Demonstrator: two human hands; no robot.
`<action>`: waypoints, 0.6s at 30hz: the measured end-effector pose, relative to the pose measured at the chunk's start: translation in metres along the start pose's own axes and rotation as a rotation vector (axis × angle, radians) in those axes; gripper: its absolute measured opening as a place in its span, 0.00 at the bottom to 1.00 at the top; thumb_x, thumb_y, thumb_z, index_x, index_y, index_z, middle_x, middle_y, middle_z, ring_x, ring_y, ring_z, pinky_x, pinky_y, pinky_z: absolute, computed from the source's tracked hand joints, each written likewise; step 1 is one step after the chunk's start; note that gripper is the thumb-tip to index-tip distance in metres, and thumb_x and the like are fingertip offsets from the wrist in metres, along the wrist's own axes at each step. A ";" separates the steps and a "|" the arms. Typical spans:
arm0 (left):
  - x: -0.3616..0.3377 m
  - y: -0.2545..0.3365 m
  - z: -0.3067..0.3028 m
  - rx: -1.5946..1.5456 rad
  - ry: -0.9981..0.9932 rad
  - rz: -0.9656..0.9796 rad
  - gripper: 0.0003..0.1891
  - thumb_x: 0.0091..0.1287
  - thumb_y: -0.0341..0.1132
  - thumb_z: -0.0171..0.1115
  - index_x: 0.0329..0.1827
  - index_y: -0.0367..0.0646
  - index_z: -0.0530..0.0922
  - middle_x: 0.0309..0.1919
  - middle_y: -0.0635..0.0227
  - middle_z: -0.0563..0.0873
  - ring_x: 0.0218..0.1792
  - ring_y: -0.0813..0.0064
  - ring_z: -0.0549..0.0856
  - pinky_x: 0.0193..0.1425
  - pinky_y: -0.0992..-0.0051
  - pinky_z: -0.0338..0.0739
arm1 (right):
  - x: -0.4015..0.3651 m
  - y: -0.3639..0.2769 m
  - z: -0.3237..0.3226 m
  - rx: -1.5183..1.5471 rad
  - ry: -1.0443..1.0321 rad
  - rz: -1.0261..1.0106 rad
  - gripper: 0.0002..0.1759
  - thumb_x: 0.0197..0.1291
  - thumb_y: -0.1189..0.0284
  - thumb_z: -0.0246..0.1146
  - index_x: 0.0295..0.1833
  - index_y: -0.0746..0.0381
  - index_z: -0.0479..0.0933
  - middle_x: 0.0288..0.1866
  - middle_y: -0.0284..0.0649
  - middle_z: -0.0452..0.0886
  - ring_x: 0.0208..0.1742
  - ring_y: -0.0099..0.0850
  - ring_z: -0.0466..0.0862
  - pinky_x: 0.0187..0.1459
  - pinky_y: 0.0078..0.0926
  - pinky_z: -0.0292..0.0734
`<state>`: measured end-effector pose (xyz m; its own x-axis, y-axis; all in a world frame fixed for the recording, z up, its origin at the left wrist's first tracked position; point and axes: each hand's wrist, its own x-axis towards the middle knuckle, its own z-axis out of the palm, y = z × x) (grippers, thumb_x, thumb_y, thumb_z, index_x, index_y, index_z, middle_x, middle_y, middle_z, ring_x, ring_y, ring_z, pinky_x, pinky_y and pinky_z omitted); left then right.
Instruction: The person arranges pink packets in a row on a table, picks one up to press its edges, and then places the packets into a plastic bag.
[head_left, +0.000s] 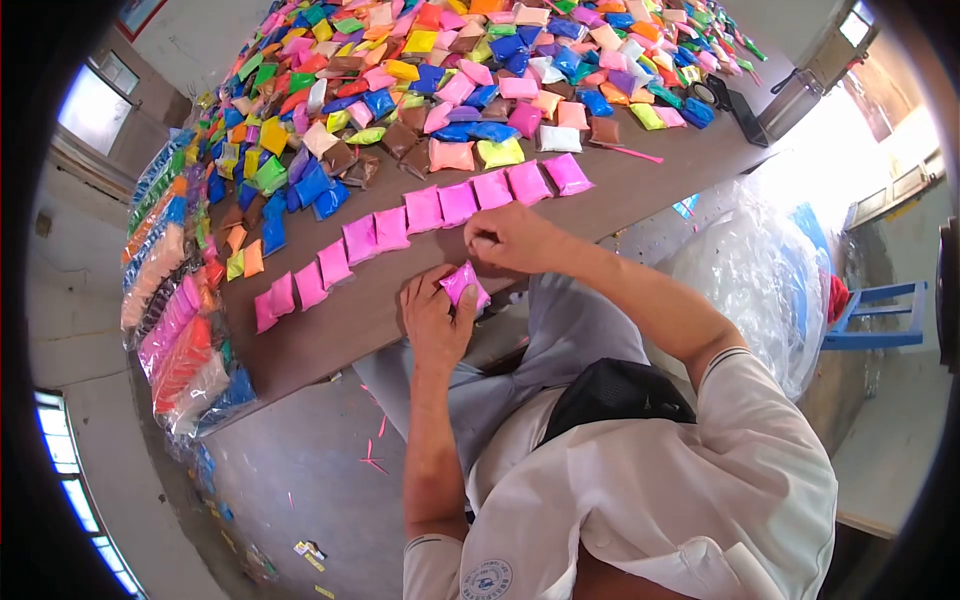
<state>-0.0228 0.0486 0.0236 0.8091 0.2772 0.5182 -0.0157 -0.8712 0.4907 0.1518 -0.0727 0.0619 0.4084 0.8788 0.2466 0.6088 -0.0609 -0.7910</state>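
Note:
My left hand [438,318] holds a small pink packet [465,286] at the table's front edge, its thumb and fingers closed round it. Just above and to the right, my right hand [512,238] is closed near the packet, its fingertips curled together; whether anything is between them is too small to tell. A slanting row of pink packets [424,209] lies on the brown table [370,290] beyond both hands, running from lower left to upper right.
A large heap of coloured packets [420,42] covers the table's far part. Bagged packets [175,320] line its left end. A bottle [790,103] stands at the right. Clear plastic bags [745,290] and a blue stool [880,315] are on the right.

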 end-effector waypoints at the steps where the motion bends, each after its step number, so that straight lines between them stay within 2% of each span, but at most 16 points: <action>1: 0.001 0.001 -0.001 -0.005 0.002 0.000 0.19 0.69 0.46 0.63 0.41 0.35 0.85 0.52 0.61 0.85 0.54 0.55 0.80 0.60 0.57 0.69 | -0.002 -0.004 -0.004 0.064 -0.009 0.061 0.07 0.61 0.72 0.63 0.39 0.65 0.80 0.28 0.40 0.83 0.28 0.28 0.83 0.33 0.30 0.78; 3: 0.000 0.002 -0.001 -0.010 0.007 0.002 0.18 0.69 0.46 0.63 0.41 0.35 0.85 0.51 0.61 0.85 0.54 0.56 0.80 0.60 0.58 0.69 | -0.009 -0.012 -0.011 0.194 -0.025 0.187 0.07 0.61 0.72 0.63 0.39 0.65 0.80 0.28 0.40 0.84 0.27 0.28 0.83 0.33 0.30 0.78; 6: 0.000 0.001 0.000 -0.011 0.009 0.008 0.18 0.69 0.46 0.63 0.42 0.36 0.85 0.51 0.62 0.85 0.54 0.56 0.80 0.60 0.58 0.69 | -0.016 -0.014 -0.016 -0.122 -0.066 0.091 0.08 0.62 0.71 0.64 0.42 0.65 0.80 0.29 0.40 0.84 0.26 0.28 0.83 0.33 0.27 0.78; 9: 0.000 0.002 -0.002 -0.008 -0.005 -0.005 0.18 0.68 0.46 0.64 0.43 0.38 0.85 0.51 0.63 0.85 0.54 0.57 0.80 0.60 0.59 0.69 | -0.021 -0.017 -0.001 -0.037 0.106 -0.028 0.12 0.61 0.67 0.68 0.45 0.64 0.81 0.29 0.41 0.84 0.26 0.29 0.84 0.33 0.29 0.79; 12: 0.000 0.003 -0.002 -0.013 -0.005 -0.018 0.17 0.67 0.46 0.65 0.43 0.39 0.86 0.50 0.64 0.85 0.54 0.57 0.80 0.61 0.59 0.69 | -0.022 -0.028 0.003 -0.004 0.009 0.001 0.16 0.59 0.63 0.71 0.46 0.63 0.81 0.29 0.42 0.84 0.28 0.32 0.85 0.33 0.31 0.79; 15: 0.000 0.002 -0.002 -0.019 -0.015 -0.021 0.17 0.64 0.46 0.67 0.43 0.40 0.86 0.50 0.65 0.85 0.55 0.57 0.80 0.62 0.59 0.69 | -0.022 -0.025 0.017 -0.123 -0.043 -0.109 0.19 0.55 0.61 0.74 0.45 0.63 0.81 0.28 0.42 0.84 0.30 0.35 0.86 0.33 0.33 0.79; 18: 0.000 0.002 -0.002 -0.012 -0.029 -0.033 0.17 0.60 0.45 0.70 0.41 0.40 0.86 0.50 0.65 0.85 0.55 0.58 0.80 0.62 0.59 0.69 | -0.022 -0.026 0.024 -0.138 -0.039 0.011 0.20 0.54 0.61 0.74 0.45 0.64 0.80 0.30 0.44 0.84 0.31 0.36 0.85 0.34 0.34 0.79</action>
<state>-0.0238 0.0475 0.0259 0.8257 0.2943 0.4812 0.0049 -0.8568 0.5156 0.1110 -0.0788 0.0638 0.3902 0.8954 0.2144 0.6935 -0.1326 -0.7081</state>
